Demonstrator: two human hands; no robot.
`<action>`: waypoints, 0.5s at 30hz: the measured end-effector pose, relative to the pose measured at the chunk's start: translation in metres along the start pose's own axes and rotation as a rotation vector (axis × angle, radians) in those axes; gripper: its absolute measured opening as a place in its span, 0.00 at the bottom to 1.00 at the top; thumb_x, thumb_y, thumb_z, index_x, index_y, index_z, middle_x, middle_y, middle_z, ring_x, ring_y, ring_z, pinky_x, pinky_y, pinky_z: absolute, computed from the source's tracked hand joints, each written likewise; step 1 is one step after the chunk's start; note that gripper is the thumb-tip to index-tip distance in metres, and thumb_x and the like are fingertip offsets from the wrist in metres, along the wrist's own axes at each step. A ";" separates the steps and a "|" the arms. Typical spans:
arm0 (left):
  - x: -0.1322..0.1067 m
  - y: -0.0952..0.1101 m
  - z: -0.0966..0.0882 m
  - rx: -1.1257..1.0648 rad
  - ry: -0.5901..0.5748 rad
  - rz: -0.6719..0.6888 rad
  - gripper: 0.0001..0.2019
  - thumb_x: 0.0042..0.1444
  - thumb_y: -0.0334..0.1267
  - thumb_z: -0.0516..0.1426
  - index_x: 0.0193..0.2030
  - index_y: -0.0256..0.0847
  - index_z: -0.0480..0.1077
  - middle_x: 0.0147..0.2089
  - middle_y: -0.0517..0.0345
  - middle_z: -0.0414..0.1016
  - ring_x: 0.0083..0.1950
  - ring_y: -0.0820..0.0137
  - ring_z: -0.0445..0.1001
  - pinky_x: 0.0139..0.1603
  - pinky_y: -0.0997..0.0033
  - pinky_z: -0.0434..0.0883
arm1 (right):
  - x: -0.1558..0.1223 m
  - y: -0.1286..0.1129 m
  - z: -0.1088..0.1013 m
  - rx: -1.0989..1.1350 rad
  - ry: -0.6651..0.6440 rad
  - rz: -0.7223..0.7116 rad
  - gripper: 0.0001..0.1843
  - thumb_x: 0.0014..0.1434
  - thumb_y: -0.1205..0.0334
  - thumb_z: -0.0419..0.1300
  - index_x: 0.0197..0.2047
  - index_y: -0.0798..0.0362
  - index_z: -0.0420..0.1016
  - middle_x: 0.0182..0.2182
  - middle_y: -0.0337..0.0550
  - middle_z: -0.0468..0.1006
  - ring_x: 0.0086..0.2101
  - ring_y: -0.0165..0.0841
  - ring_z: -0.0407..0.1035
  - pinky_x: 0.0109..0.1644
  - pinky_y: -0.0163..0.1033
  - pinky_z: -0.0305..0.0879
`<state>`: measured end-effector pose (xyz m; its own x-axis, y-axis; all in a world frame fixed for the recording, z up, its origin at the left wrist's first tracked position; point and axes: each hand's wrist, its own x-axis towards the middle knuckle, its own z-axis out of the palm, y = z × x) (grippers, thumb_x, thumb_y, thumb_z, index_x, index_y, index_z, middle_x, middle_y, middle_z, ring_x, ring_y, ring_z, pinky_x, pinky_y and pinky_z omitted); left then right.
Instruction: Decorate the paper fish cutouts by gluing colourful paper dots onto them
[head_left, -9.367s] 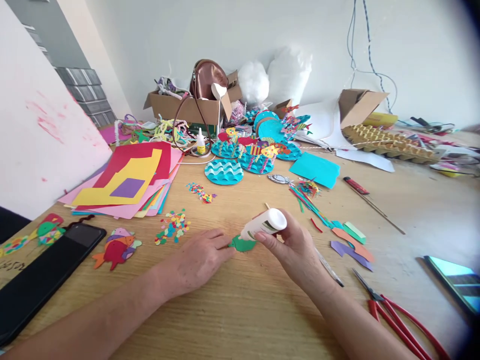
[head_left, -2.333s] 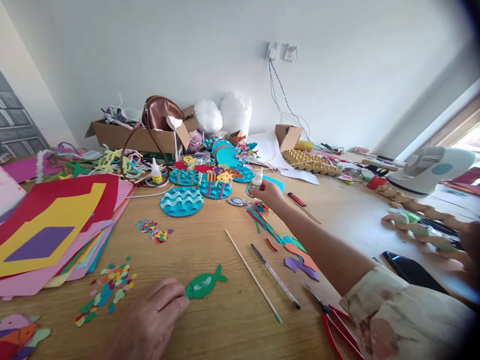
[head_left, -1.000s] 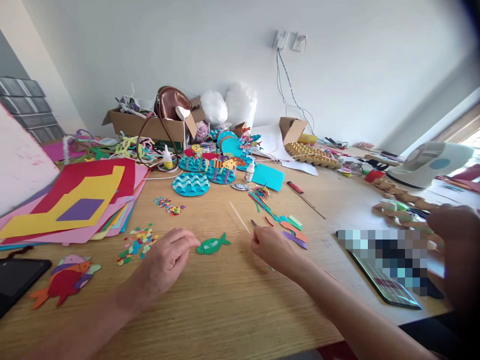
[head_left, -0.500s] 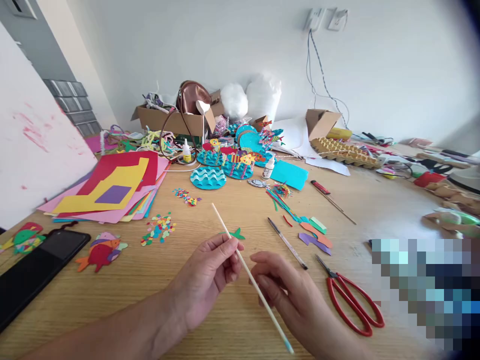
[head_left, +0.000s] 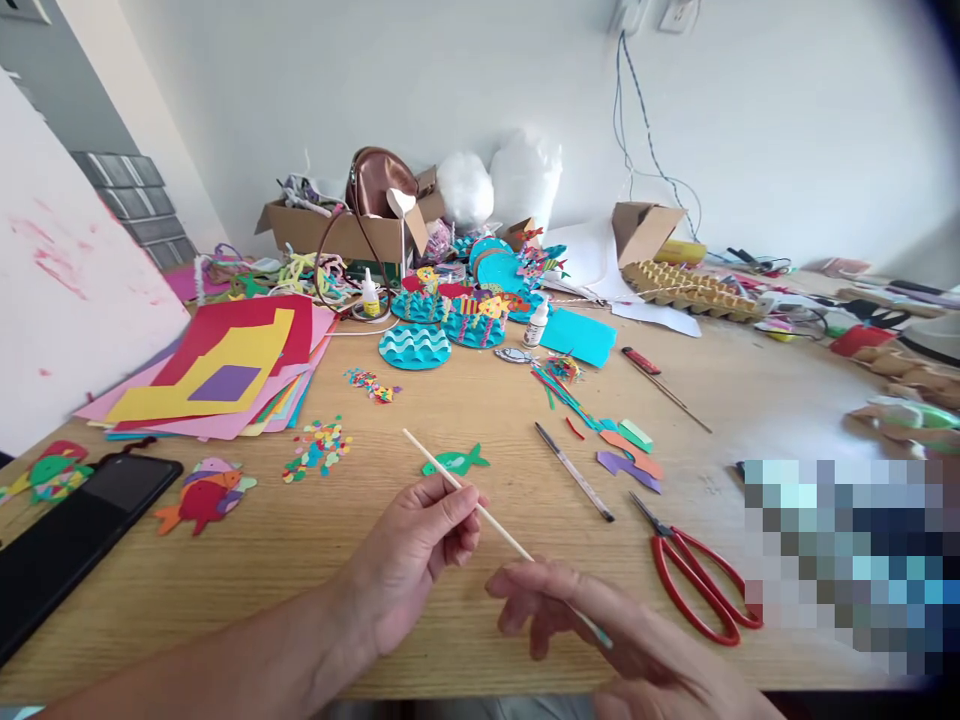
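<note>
My left hand (head_left: 424, 545) pinches a thin white stick (head_left: 504, 532) between thumb and fingers, near its middle. The stick slants from upper left to lower right, and its low end has a light blue tip. Around that lower part is my right hand (head_left: 637, 615), its fingers apart and loosely bent; one finger hides a stretch of the stick. Whether they touch, I cannot tell. Just beyond my left hand, a green paper fish (head_left: 471, 460) lies flat on the wooden table (head_left: 360, 630), partly crossed by the stick. Red-handled scissors (head_left: 694, 575) and a pen (head_left: 574, 472) lie to the right.
Left are stacked coloured sheets (head_left: 292, 340), a black phone (head_left: 90, 540), layered paper fish (head_left: 206, 497) and paper dots (head_left: 321, 448). Farther back stand blue wavy discs (head_left: 415, 347), glue bottles (head_left: 536, 325) and a cardboard box (head_left: 315, 230). Paper scraps (head_left: 634, 460) lie right of centre.
The stick has tilted flatter, its upper end moving left and down. My right hand has shifted down and right, its fingers stretching out more. More of the green fish shows.
</note>
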<state>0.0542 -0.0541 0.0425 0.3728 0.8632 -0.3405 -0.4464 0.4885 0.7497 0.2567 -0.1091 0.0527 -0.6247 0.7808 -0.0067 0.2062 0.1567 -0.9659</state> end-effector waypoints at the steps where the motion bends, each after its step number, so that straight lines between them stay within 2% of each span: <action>1: 0.000 0.000 0.000 0.023 0.002 0.017 0.10 0.44 0.40 0.63 0.28 0.35 0.71 0.23 0.62 0.67 0.23 0.81 0.63 0.25 0.81 0.59 | 0.002 0.001 -0.001 -0.008 0.007 0.023 0.28 0.56 0.49 0.54 0.60 0.43 0.57 0.48 0.46 0.71 0.46 0.37 0.67 0.49 0.43 0.64; 3: -0.001 -0.001 0.002 0.089 0.000 0.052 0.10 0.44 0.40 0.63 0.26 0.35 0.70 0.22 0.62 0.67 0.23 0.80 0.63 0.25 0.81 0.59 | 0.011 0.001 0.005 -0.063 0.156 0.096 0.24 0.60 0.52 0.50 0.59 0.46 0.59 0.43 0.46 0.73 0.43 0.34 0.68 0.47 0.41 0.64; 4: -0.001 -0.002 0.003 0.131 -0.009 0.066 0.10 0.45 0.41 0.63 0.25 0.35 0.69 0.22 0.63 0.66 0.23 0.80 0.62 0.25 0.80 0.59 | 0.017 0.001 0.009 -0.109 0.274 0.126 0.21 0.61 0.55 0.48 0.56 0.49 0.62 0.38 0.45 0.74 0.38 0.32 0.69 0.43 0.38 0.66; 5: -0.001 -0.003 0.005 0.171 -0.021 0.082 0.11 0.45 0.41 0.62 0.25 0.35 0.69 0.21 0.63 0.65 0.23 0.79 0.61 0.25 0.80 0.58 | 0.024 0.001 0.015 -0.164 0.325 0.127 0.18 0.61 0.58 0.47 0.53 0.51 0.66 0.32 0.43 0.74 0.31 0.29 0.69 0.36 0.35 0.67; 8: -0.001 -0.005 0.006 0.271 -0.047 0.123 0.12 0.48 0.42 0.60 0.24 0.34 0.67 0.20 0.63 0.63 0.23 0.79 0.60 0.24 0.79 0.58 | 0.039 0.000 0.028 -0.308 0.382 0.082 0.15 0.59 0.64 0.47 0.48 0.52 0.68 0.27 0.38 0.73 0.23 0.25 0.65 0.30 0.30 0.64; 11: -0.002 0.000 -0.005 0.416 -0.047 0.151 0.11 0.53 0.43 0.55 0.32 0.36 0.68 0.24 0.62 0.64 0.25 0.77 0.62 0.25 0.79 0.60 | 0.040 0.004 0.025 -0.419 0.471 0.033 0.16 0.59 0.66 0.46 0.49 0.53 0.66 0.26 0.39 0.73 0.23 0.25 0.66 0.29 0.29 0.64; 13: -0.003 0.007 -0.019 0.661 -0.057 0.213 0.10 0.56 0.42 0.51 0.38 0.38 0.68 0.27 0.61 0.66 0.27 0.75 0.65 0.27 0.77 0.63 | 0.035 0.010 0.015 -0.538 0.534 0.030 0.15 0.60 0.66 0.45 0.47 0.53 0.68 0.28 0.41 0.74 0.24 0.27 0.67 0.29 0.31 0.65; 15: -0.003 0.014 -0.035 1.053 -0.049 0.404 0.08 0.57 0.36 0.50 0.36 0.38 0.69 0.31 0.58 0.70 0.32 0.72 0.67 0.33 0.74 0.66 | 0.030 0.017 0.005 -0.670 0.553 0.036 0.15 0.60 0.66 0.45 0.44 0.53 0.70 0.31 0.45 0.75 0.28 0.29 0.69 0.32 0.32 0.66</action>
<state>0.0178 -0.0450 0.0342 0.3984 0.9163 0.0404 0.3579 -0.1958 0.9130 0.2376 -0.0860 0.0352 -0.1898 0.9467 0.2603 0.7275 0.3136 -0.6102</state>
